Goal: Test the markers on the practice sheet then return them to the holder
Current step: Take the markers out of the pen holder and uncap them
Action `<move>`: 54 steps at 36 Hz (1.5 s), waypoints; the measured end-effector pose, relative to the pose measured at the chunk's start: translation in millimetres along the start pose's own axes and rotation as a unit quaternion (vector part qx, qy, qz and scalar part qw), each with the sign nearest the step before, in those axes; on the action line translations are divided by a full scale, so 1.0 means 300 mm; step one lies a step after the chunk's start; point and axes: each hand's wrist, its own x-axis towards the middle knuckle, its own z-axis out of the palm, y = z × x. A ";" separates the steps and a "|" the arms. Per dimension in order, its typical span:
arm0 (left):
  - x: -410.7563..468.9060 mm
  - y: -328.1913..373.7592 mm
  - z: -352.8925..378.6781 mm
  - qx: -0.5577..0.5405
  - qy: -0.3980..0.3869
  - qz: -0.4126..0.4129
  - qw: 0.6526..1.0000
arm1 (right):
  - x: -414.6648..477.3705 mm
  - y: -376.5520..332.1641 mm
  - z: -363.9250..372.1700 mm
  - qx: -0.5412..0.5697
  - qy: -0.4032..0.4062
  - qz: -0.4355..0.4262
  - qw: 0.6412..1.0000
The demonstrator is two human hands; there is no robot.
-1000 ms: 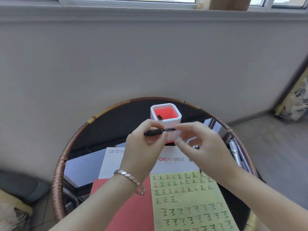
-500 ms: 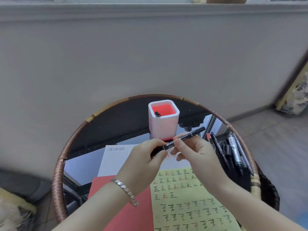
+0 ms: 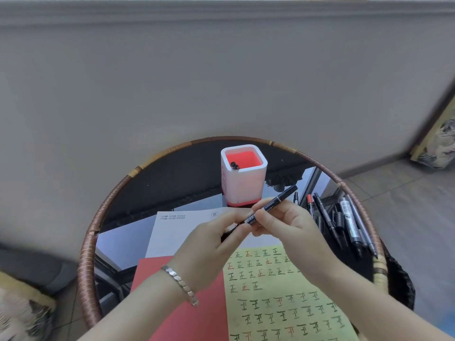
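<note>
A black marker [image 3: 273, 204] lies slanted between both hands above the table. My left hand [image 3: 211, 244] pinches its lower end, which my fingers hide. My right hand [image 3: 285, 222] pinches the barrel near the middle. The white holder with a red inside [image 3: 243, 175] stands behind the hands with one dark marker [image 3: 234, 165] in it. The yellow-green practice sheet [image 3: 283, 299], covered with rows of black and red characters, lies below my hands. Several loose markers [image 3: 344, 222] lie at the right of the table.
The round glass table has a woven rattan rim [image 3: 91, 242]. A white printed sheet [image 3: 177, 230] and a red sheet [image 3: 192, 313] lie under the practice sheet. A grey wall [image 3: 221, 82] stands close behind the table. Tiled floor [image 3: 406, 205] shows at the right.
Both hands have come down and toward me from in front of the holder. The marker has turned from level to slanted, upper end to the right.
</note>
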 end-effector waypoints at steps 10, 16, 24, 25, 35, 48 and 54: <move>-0.015 -0.083 -0.016 -0.033 0.045 -0.145 0.988 | 0.173 0.020 -0.205 -0.316 0.065 0.103 0.941; -0.024 -0.101 -0.038 -0.056 0.095 -0.146 0.983 | 0.233 0.075 -0.235 -0.451 0.042 0.094 0.886; -0.008 -0.103 -0.020 -0.067 0.133 -0.151 0.977 | 0.257 0.146 -0.223 -0.595 -0.047 0.051 0.801; 0.003 -0.095 -0.011 -0.071 0.135 -0.151 0.977 | 0.255 0.151 -0.225 -0.606 -0.053 0.041 0.793; 0.232 -0.030 0.195 0.004 0.098 -0.150 0.984 | 0.225 0.175 -0.281 -0.619 -0.057 -0.034 0.782; 0.276 -0.056 0.222 0.062 0.050 -0.143 0.987 | 0.234 0.167 -0.280 -0.605 -0.014 -0.055 0.794; 0.182 -0.080 0.068 0.076 0.073 -0.125 0.986 | 0.265 0.040 -0.158 -0.515 0.051 -0.212 0.829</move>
